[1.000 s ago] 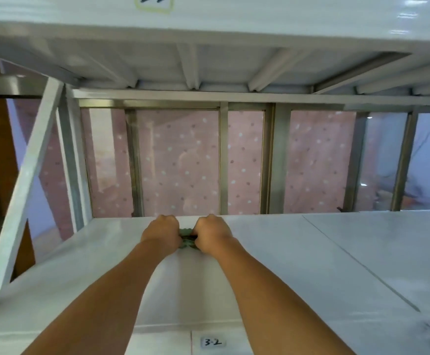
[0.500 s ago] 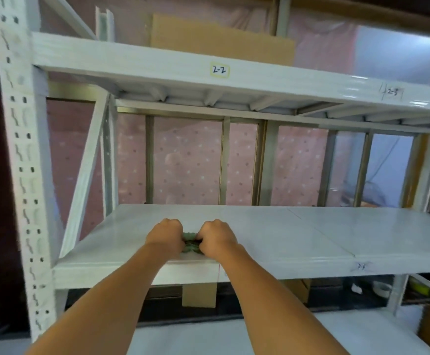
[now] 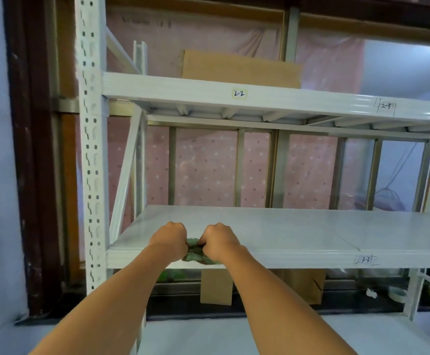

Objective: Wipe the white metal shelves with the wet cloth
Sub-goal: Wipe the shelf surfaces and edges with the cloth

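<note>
Left hand (image 3: 169,240) and right hand (image 3: 217,240), both clenched, grip the crumpled green wet cloth (image 3: 196,253) between them. Dragged forward from the rear, the cloth now overhangs the front lip of the white metal middle shelf (image 3: 285,226). This stroke looks finished. Beyond, the upper white metal shelf (image 3: 285,98) probably remains.

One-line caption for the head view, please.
The left hand and right hand grip a green cloth at the white shelf front.

Head-worn camera faces forward, close to the white shelves (image 3: 285,231).
</note>
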`<state>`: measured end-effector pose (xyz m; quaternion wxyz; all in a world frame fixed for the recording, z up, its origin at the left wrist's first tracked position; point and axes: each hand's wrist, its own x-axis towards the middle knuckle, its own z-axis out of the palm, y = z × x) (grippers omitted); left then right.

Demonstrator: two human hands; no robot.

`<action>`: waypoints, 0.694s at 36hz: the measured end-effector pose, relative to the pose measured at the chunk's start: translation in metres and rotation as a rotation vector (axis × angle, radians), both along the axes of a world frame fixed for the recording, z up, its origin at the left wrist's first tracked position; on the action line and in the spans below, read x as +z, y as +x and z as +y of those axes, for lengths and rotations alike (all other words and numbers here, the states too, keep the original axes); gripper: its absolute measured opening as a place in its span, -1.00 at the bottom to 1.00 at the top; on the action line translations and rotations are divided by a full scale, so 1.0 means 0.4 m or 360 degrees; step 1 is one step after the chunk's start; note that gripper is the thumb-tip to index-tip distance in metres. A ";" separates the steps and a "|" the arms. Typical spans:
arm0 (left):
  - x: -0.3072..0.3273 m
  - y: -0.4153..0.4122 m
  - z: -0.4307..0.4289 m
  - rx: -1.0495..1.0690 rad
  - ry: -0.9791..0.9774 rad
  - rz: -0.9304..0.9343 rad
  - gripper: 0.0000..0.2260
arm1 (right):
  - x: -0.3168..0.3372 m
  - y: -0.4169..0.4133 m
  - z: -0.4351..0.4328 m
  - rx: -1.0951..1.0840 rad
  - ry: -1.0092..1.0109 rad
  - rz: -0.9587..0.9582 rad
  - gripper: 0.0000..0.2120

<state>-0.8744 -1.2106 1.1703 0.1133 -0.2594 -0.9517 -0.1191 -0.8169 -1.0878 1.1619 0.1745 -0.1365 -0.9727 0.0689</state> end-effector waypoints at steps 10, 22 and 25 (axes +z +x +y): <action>0.004 -0.061 0.004 0.0031 -0.0016 -0.0007 -0.96 | 0.015 -0.049 -0.004 0.0038 -0.0019 -0.0077 -0.74; -0.017 -0.196 0.053 0.0040 -0.0014 0.0016 -0.93 | 0.007 -0.159 0.037 0.0036 0.0026 -0.0096 -0.73; -0.016 -0.236 0.071 0.0026 -0.0017 0.0006 -0.94 | 0.011 -0.199 0.053 0.0017 0.0036 -0.0104 -0.75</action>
